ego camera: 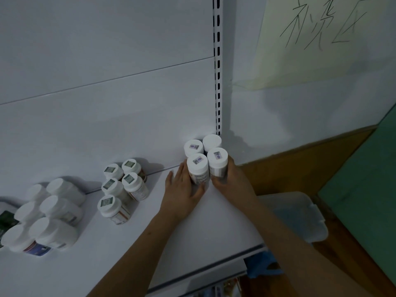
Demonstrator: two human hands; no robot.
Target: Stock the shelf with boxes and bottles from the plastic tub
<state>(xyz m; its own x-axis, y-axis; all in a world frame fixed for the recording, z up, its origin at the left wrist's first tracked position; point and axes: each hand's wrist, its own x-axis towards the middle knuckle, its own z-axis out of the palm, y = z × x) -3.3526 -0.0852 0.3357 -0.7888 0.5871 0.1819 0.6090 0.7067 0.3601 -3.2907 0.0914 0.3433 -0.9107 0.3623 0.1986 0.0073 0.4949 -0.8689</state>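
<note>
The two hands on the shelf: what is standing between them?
In the head view, two white-capped bottles stand side by side between the left hand and the right hand, which press them from both sides.

White shelf (214, 221), bottles upright in clusters
Four white-capped bottles (204, 156) at back right corner; five (123, 185) mid-shelf; six larger ones (46, 213) at left
</note>
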